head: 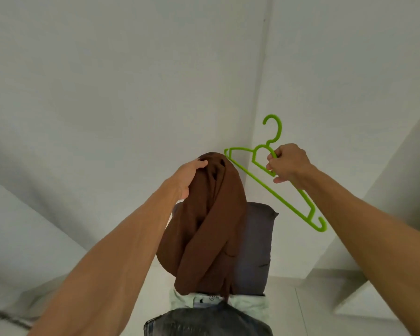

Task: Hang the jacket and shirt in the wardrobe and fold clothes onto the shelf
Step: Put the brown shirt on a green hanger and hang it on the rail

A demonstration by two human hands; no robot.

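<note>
Denim garment (207, 322) sits closest to you at the bottom edge, grey-blue, crumpled. Just beyond it lies a pale folded piece (247, 304) with a label showing, then a dark grey cushion-like item (257, 251) partly hidden behind the hanging cloth. All of these rest on a white surface (325, 311); can't tell if it's a bed or a shelf.

Brown garment (204, 226) is in the air at centre frame: soft, plain, bunched at the top, draping in long twisted folds, and its lower end reaches the pale piece. Can't tell whether it's the shirt or the jacket.

Your left hand (188, 177) is raised, forearm extended, grip closed over the bunched top of the brown garment, thumb side toward you.

Your right hand (287, 163) is up at about the same height, grip pinching the green hanger (274, 190) at the neck just below the hook. The hanger is plastic, tilted, hook up, left shoulder tip touching or just behind the top of the brown garment, right tip dropping low toward your right forearm.

Open room: white walls ahead meet in a corner just behind the hanger. Space on the left is free. A white angled edge (349, 299) closes in at lower right.
</note>
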